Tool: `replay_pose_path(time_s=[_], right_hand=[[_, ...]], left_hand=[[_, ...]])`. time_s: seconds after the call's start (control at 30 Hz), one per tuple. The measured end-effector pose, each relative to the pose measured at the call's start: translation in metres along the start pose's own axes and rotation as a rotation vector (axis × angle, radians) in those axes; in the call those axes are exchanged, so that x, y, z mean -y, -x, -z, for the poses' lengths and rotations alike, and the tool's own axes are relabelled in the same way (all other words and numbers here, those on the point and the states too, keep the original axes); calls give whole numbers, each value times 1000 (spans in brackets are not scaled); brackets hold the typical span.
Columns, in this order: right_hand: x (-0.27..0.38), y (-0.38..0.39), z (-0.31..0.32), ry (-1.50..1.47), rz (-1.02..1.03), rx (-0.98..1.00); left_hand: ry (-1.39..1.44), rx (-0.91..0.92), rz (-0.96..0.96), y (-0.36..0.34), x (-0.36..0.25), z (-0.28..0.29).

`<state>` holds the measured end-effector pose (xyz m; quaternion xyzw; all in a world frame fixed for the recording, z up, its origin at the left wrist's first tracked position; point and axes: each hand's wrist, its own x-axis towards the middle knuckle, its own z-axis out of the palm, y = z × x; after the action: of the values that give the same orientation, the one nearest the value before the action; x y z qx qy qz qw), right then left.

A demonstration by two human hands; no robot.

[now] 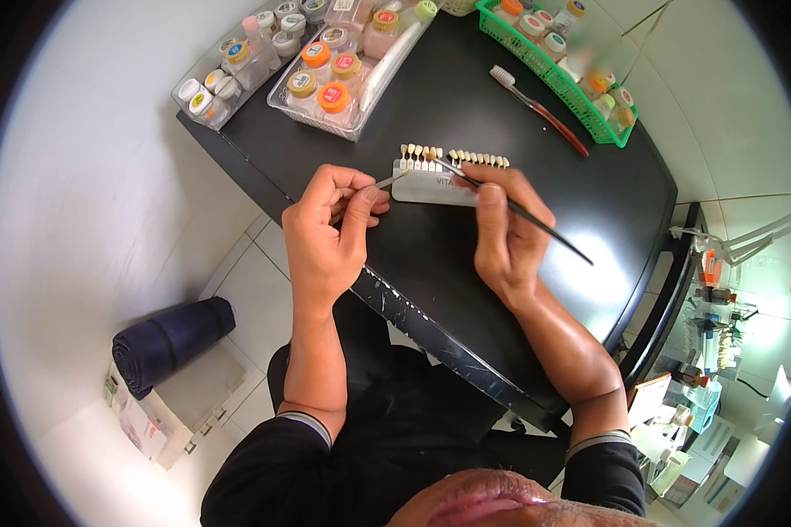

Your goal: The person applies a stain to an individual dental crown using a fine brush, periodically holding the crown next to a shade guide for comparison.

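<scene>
Black-handled brush (pixel 555 235), slanted ten to four o'clock: right hand (pixel 508 237) pinching. We also list thin stick (pixel 390 180), toward two o'clock: left hand (pixel 330 230) pinching, fingers curled.

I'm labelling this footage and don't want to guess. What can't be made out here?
All in the head view:
Thin stick: inner end hidden by the left hand; tip too small to identify.
Grey shade guide: lower right end hidden behind the right hand.
Brush: tip too small to tell whether it touches the tooth tabs.
Green basket: far end cut off by the upper edge; some contents blurred.
</scene>
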<state>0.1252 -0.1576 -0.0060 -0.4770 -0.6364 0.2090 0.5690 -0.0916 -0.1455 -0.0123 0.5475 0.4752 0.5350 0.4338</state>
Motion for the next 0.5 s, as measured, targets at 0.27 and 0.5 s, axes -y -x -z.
replay_pose_path(time_s=[0.27, 0.5], right_hand=[[43, -44, 28, -236, -495, 199], [47, -41, 30, -318, -734, 433]], left_hand=[[-45, 32, -90, 1, 3, 2], [-73, 44, -224, 11, -12, -19]])
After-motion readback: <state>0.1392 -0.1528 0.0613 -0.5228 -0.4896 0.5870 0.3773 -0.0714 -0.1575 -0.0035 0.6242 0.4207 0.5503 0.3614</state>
